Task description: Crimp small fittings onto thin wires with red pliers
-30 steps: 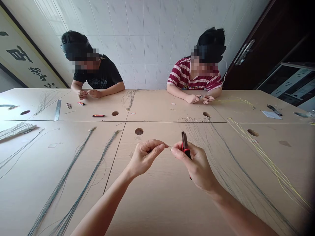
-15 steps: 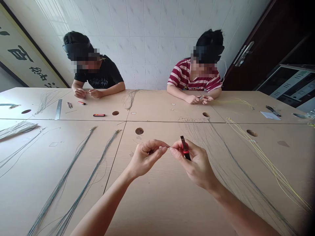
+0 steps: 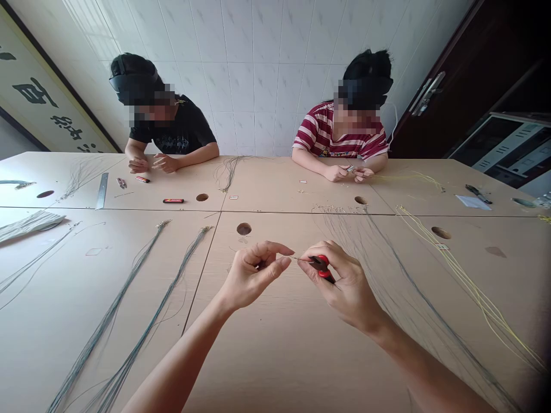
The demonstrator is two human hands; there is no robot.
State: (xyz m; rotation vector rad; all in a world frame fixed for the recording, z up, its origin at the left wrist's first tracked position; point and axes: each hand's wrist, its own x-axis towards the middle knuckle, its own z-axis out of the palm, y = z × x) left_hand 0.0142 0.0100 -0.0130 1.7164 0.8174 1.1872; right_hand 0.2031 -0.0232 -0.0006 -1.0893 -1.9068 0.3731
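Observation:
My right hand (image 3: 340,281) is closed around small pliers (image 3: 321,265) with red handles and dark jaws, which point left. Between the two hands runs a short, thin strand (image 3: 297,258), gold-coloured in part; its exact kind is too small to make out. My left hand (image 3: 256,274) pinches the strand's left end between thumb and forefinger. The strand's right end reaches the pliers' jaws near my right fingertips. Both hands are above the wooden table (image 3: 275,355), a short gap apart.
Bundles of grey-green cords (image 3: 124,287) with gold-coloured ends lie at left. Grey cords (image 3: 404,269) and yellow cords (image 3: 469,281) stretch along the right. Across the table sit two people, a black shirt (image 3: 181,129) and a striped shirt (image 3: 318,132). The table has round holes (image 3: 244,229).
The pliers have turned in my right hand from pointing up to pointing left, with jaws now at the strand. My fingertips have drawn slightly apart, showing more of the strand.

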